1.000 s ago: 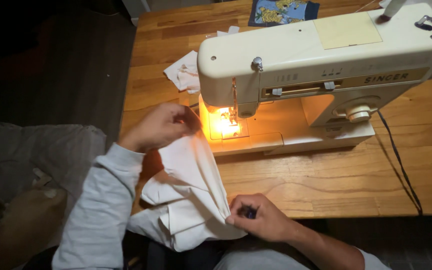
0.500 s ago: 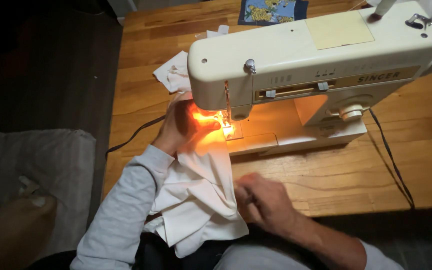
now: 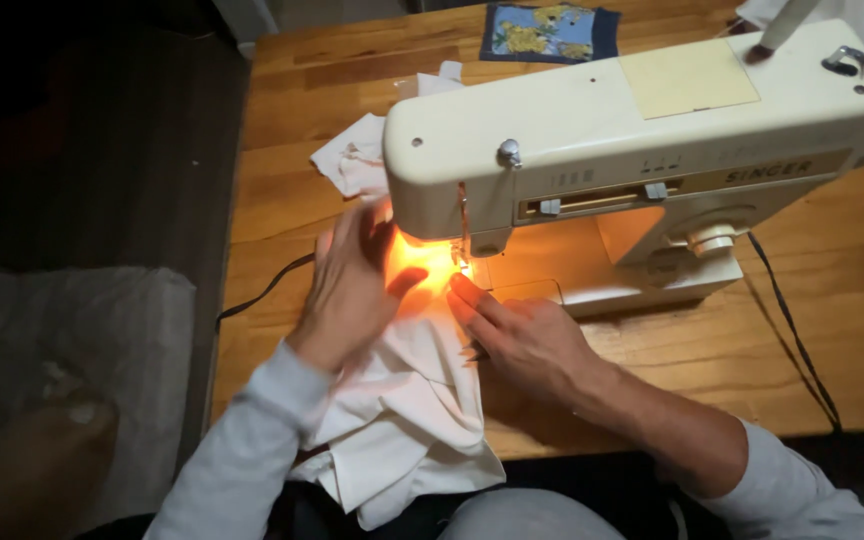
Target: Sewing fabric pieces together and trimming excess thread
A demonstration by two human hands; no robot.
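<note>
White cloth lies pressed flat under the left hand and right hand, fingers spread, gripping nothing, near the cream sewing machine's needle.

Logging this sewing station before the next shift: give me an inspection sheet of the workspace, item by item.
Surface: wooden table, lit orange near the needle.
Job's things: white fabric fed under the cream sewing machine, its lamp on; the rest hangs over the table's front edge.
Clutter: crumpled white scraps behind the machine's head; blue floral patch at the far edge.
Hands: left hand flat on the fabric left of the needle; right hand flat on it, fingers pointing at the needle.
Cables: black cord right of the machine; a second black cable off the left edge.
Surroundings: dark floor, pale cloth lower left.
</note>
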